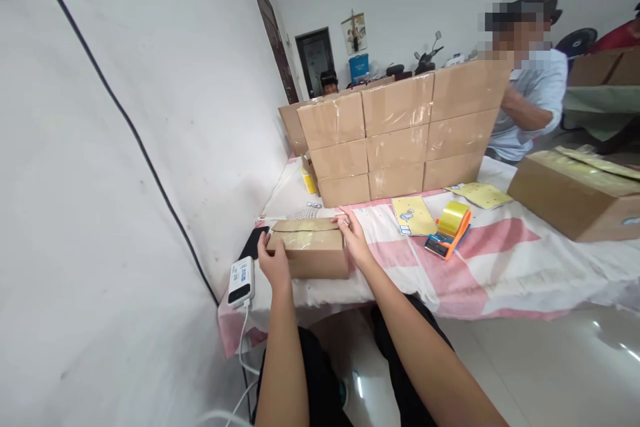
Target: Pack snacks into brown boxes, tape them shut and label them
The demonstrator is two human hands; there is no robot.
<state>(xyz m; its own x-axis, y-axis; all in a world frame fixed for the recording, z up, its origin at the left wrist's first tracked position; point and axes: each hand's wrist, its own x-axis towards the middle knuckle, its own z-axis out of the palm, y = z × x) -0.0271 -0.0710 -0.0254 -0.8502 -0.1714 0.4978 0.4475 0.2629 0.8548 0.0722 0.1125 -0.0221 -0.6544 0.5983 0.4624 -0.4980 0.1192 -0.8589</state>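
A small cardboard box (315, 263) lies on the cloth-covered table in front of me, clear tape shining across its top. A dark line, where the flap edge seems to run, crosses that top. My left hand (275, 265) grips the box's left end, thumb on the near side. At the opposite end, my right hand (354, 237) holds the right edge with its fingers over the top corner. To the right, apart from both hands, an orange and blue tape dispenser (449, 233) carries a roll of yellowish tape.
Stacked cardboard boxes (397, 137) form a wall behind. A yellow card (414, 215) lies beside the dispenser; a larger box (583, 193) stands right. A power bank (241, 280) with a cable and a black phone (253, 243) lie left. A co-worker (533, 90) sits across.
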